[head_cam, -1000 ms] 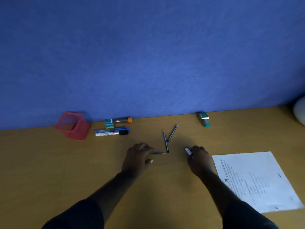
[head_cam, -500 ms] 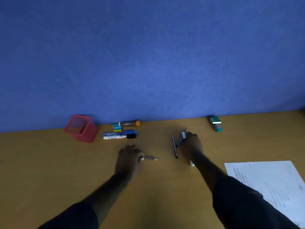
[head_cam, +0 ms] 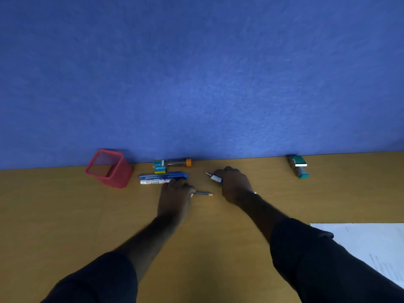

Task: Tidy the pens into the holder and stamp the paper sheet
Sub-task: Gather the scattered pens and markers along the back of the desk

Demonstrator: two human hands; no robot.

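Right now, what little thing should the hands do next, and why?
Probably carry the gathered pens toward the red mesh holder. The right hand is closed around thin dark pens, and the left hand grips a blue pencil while touching the white marker. The holder appears empty and stands on the wooden desk, left of both hands.

Left of the left hand (head_cam: 175,193), bare desk (head_cam: 65,215) runs open toward the red holder (head_cam: 109,169). Just beyond its fingertips a white marker (head_cam: 153,182), blue pens (head_cam: 162,176) and erasers (head_cam: 159,166) crowd the way. Between the left hand and the right hand (head_cam: 235,184) lies a narrow gap, crossed by a pencil (head_cam: 203,193).
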